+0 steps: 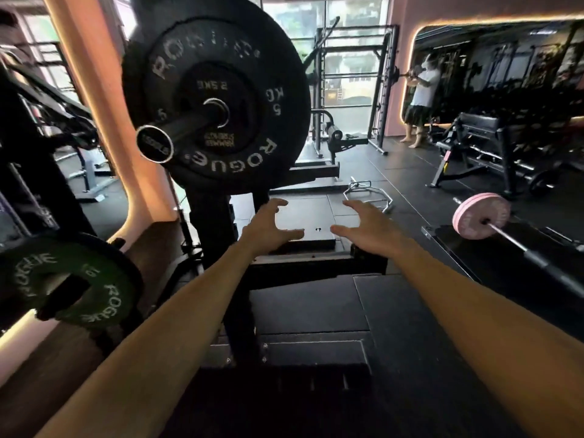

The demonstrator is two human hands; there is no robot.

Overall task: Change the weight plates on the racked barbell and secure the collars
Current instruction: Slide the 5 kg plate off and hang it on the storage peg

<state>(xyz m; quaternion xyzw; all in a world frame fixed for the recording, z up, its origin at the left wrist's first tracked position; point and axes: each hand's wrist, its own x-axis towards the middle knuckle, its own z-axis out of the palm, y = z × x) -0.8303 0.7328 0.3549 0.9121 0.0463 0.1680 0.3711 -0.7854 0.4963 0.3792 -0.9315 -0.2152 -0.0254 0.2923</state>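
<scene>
Racked barbell sleeve [177,129], upper left: I count a large black Rogue plate [218,96] with a smaller black plate [218,112] in front; its blurred lettering I cannot read for certain. Left hand [268,227] and right hand [366,227]: fingers spread apart, empty, below the plates. Green Rogue plate [72,279], lower left, partly cut off

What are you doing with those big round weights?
A person is changing the plates on a racked barbell. Right now both hands are empty and spread open: the left hand and right hand reach forward below the big black plate. A smaller plate sits in front of it. No collar shows on the sleeve. A green plate waits nearby.
</scene>
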